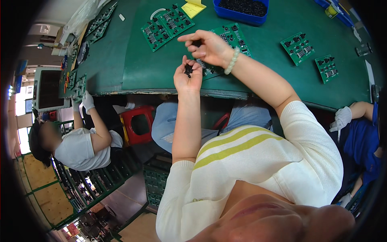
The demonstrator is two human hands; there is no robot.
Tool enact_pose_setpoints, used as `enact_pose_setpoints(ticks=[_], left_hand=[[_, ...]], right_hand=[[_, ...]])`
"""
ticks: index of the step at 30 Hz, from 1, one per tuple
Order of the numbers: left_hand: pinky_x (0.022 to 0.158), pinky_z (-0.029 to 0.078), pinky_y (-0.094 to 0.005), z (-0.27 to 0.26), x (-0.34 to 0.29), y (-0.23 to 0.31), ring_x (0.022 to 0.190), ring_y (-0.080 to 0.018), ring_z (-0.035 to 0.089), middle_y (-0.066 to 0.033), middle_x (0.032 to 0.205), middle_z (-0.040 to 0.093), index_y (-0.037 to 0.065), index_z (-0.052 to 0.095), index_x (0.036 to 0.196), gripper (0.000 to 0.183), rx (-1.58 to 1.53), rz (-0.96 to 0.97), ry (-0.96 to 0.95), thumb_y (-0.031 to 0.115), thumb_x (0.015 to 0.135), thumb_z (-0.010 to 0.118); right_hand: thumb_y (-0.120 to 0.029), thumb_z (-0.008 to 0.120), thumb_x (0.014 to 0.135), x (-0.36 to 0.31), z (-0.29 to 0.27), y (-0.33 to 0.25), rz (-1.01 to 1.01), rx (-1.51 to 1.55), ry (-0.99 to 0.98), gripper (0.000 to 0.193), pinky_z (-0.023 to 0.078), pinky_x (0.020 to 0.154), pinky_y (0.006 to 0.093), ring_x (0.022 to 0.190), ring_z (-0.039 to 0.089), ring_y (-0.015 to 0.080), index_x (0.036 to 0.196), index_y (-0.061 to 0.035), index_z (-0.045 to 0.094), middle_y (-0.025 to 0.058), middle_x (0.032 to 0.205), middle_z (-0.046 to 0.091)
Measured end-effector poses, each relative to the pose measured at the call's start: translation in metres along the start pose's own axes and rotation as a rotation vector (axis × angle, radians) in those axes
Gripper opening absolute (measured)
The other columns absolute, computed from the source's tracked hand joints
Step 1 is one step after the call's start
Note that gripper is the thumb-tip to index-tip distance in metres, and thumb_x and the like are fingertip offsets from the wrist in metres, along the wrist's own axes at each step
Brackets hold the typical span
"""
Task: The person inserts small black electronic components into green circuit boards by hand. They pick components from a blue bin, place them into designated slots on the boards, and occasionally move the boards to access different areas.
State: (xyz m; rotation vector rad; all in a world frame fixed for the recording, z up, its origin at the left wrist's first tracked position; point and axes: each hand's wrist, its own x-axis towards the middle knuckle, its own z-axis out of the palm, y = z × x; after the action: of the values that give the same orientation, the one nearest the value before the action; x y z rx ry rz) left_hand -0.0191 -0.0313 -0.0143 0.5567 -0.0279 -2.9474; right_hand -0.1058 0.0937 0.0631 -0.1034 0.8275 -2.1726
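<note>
My left hand [188, 76] is palm up with its fingers curled around several small black parts [188, 70]. Just above and to the right is my right hand [210, 47], its index finger reaching left. Something dark, like the same black parts, shows between its thumb and bent fingers; the exact piece is hard to make out. Partly hidden under my right hand and wrist lies a green circuit board [230, 34] with a digit display and black components. Another pair of joined green circuit boards [167, 27] rests on the table to the upper left of my hands.
A blue bin [242, 15] of black parts stands at the far side of the green table [258, 76]. Yellow paper [194, 7] lies left of it. Two more circuit boards [297, 48] lie to the right. Co-workers with gloved hands [88, 101] sit left and right.
</note>
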Motion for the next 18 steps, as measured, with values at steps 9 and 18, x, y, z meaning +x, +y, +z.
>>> enact_pose_setpoints(ticks=[9, 18], left_hand=[[0.049, 0.033, -0.0221, 0.008, -0.004, 0.014, 0.067, -0.0107, 0.045, -0.0051, 0.085, 0.053, 0.0, 0.055, 0.112, 0.028, 0.477, 0.164, -0.014, 0.023, 0.097, 0.06], [0.048, 0.036, -0.02, 0.01, -0.007, 0.01, 0.07, -0.0096, 0.048, -0.0049, 0.085, 0.055, 0.0, 0.058, 0.106, 0.024, 0.627, 0.158, 0.09, 0.021, 0.096, 0.062]], right_hand=[[-0.012, 0.051, 0.098, -0.011, -0.07, -0.057, -0.131, -0.515, 0.168, 0.029, 0.025, 0.043, 0.0168, 0.06, 0.037, 0.0031, 0.12, 0.0058, 0.06, -0.0013, 0.077, 0.043], [-0.011, 0.062, 0.094, -0.018, -0.095, -0.06, -0.22, -0.274, 0.109, 0.029, 0.041, 0.053, 0.0153, 0.074, 0.054, 0.0058, 0.117, 0.0058, 0.06, 0.0053, 0.088, 0.06]])
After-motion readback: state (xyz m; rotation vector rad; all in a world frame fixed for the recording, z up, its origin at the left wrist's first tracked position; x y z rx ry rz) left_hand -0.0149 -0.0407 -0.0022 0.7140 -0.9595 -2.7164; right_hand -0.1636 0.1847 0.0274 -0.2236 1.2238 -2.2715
